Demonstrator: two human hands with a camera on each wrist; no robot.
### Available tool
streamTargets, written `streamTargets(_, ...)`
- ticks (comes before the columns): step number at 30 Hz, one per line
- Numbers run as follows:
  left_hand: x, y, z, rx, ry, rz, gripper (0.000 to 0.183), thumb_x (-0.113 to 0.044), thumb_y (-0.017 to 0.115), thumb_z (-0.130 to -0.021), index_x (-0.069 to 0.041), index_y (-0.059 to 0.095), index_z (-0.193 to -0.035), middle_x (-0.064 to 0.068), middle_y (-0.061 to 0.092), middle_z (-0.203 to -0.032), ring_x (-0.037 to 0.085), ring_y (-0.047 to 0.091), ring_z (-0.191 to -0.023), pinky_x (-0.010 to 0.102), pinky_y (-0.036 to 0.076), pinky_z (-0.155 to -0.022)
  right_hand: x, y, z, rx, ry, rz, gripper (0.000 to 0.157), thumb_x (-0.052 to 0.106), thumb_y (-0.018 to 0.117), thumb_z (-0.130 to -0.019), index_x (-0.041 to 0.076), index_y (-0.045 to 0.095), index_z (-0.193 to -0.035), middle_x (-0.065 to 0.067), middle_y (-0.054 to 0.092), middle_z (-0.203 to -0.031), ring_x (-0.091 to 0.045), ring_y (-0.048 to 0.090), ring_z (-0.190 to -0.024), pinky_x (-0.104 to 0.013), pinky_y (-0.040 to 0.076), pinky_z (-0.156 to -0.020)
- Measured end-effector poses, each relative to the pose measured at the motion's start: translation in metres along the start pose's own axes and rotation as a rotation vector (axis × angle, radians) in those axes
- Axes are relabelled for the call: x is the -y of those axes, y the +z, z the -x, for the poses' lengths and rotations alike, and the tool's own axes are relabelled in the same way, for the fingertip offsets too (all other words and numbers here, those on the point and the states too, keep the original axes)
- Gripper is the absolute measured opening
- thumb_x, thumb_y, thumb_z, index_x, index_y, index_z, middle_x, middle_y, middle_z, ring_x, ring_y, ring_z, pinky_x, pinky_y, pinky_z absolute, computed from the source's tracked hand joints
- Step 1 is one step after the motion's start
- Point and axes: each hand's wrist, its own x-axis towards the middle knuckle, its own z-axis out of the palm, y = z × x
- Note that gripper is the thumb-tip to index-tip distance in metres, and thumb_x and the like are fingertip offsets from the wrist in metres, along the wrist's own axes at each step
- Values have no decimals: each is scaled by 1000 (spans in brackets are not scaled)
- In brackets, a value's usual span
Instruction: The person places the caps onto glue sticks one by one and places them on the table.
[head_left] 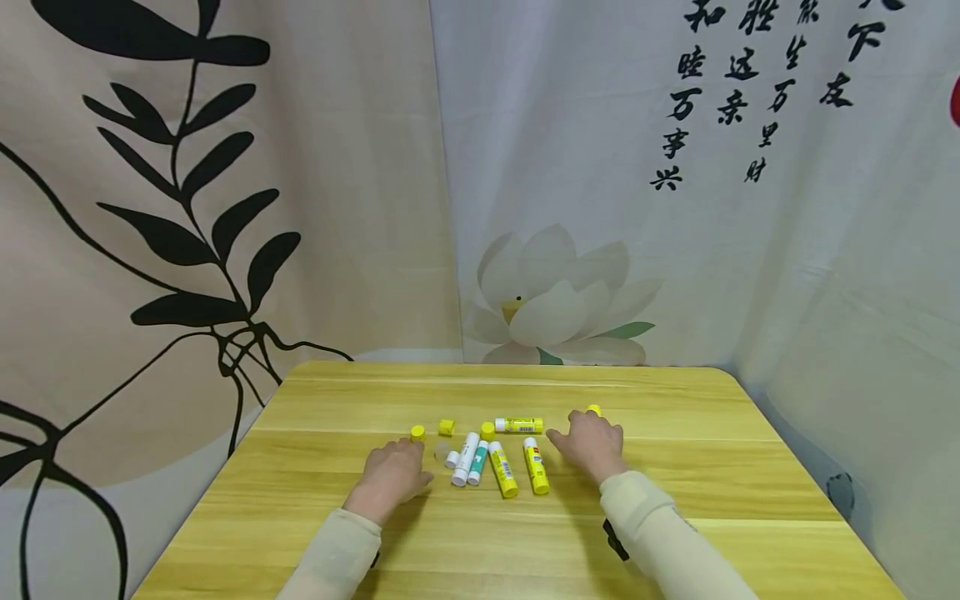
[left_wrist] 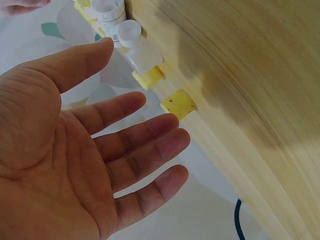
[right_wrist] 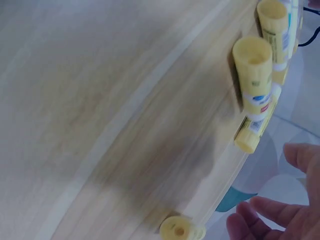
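Note:
My left hand [head_left: 390, 479] is spread over the table beside the left end of a group of glue sticks. In the left wrist view its fingers are loosely extended, near a yellow cap [left_wrist: 179, 104], with nothing held. The right hand [head_left: 592, 446] hovers right of the group, fingers relaxed; a yellow cap [right_wrist: 176, 229] lies beyond it. Between the hands lie a white glue stick [head_left: 466, 459], a teal-and-white one [head_left: 477, 463], and yellow glue sticks, two pointing toward me [head_left: 503, 469] and one lying crosswise [head_left: 519, 425] behind.
Loose caps lie around the sticks: a yellow one [head_left: 447, 427], another yellow one [head_left: 487, 432], a white one [head_left: 452, 459] and a translucent piece [head_left: 442, 450]. The wooden table [head_left: 720, 550] ends at a printed curtain [head_left: 375, 208] behind.

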Motion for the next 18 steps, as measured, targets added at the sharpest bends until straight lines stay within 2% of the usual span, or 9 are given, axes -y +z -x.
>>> streamTargets(10, 2, 2, 1, -12, 4, 7, 43, -33, 75, -88, -1, 66, -116, 15, 64, -99, 33, 62, -91, 50, 52, -77, 13, 5, 11, 66, -6, 2, 57, 52, 65, -90, 1, 68, -115, -15, 70, -106, -33, 66, -94, -55, 50, -82)
streamTargets(14, 2, 3, 1, -14, 5, 8, 41, -33, 75, -88, -1, 66, -112, 13, 63, -96, 32, 62, -89, 49, 52, -75, 19, 8, 16, 85, 8, -24, 52, 52, 66, -89, 2, 69, -102, -11, 69, -93, -25, 63, -78, -48, 51, -68)
streamTargets(18, 3, 4, 1, -18, 13, 6, 38, -33, 76, -88, -2, 66, -107, 12, 62, -92, 31, 61, -86, 49, 52, -72, 24, 14, 20, 99, 26, -40, 48, 52, 66, -89, 4, 68, -91, -7, 62, -78, -20, 55, -65, -39, 47, -54)
